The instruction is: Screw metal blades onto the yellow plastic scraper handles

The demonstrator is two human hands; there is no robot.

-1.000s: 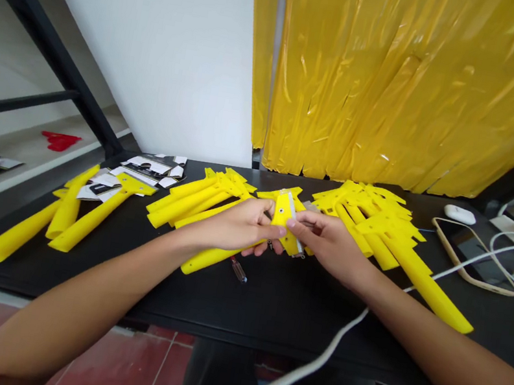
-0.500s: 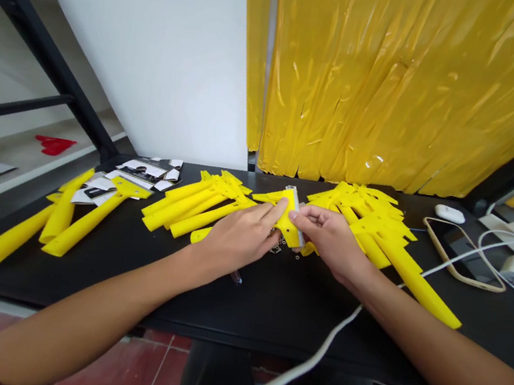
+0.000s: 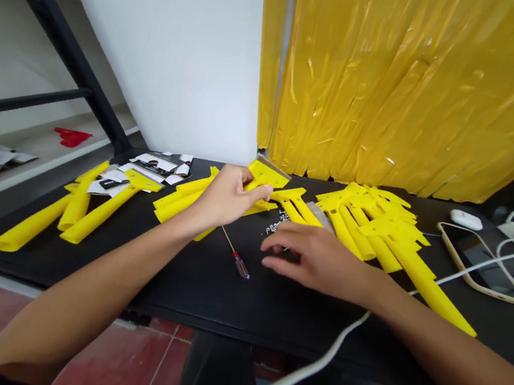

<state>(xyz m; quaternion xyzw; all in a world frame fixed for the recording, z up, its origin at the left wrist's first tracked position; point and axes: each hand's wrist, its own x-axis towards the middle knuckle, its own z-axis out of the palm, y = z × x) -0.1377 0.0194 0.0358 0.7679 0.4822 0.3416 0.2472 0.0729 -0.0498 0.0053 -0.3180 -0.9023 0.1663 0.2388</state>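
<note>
Diagonally away: yellow scraper (image 3: 266,173), blade-first.

Scrapers (image 3: 267,173) — smooth, glossy plastic

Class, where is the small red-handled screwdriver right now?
In the head view, the small red-handled screwdriver lies on the black tabletop, its thin shaft pointing up toward the person's left hand, with the right hand to its right.

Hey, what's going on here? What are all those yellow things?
Someone's left hand is holding a yellow plastic scraper with a thin metal edge. Their open right hand hovers over a black table, near tiny metal parts. A small screwdriver lies nearby, and more yellow scrapers sit in piles.
</note>
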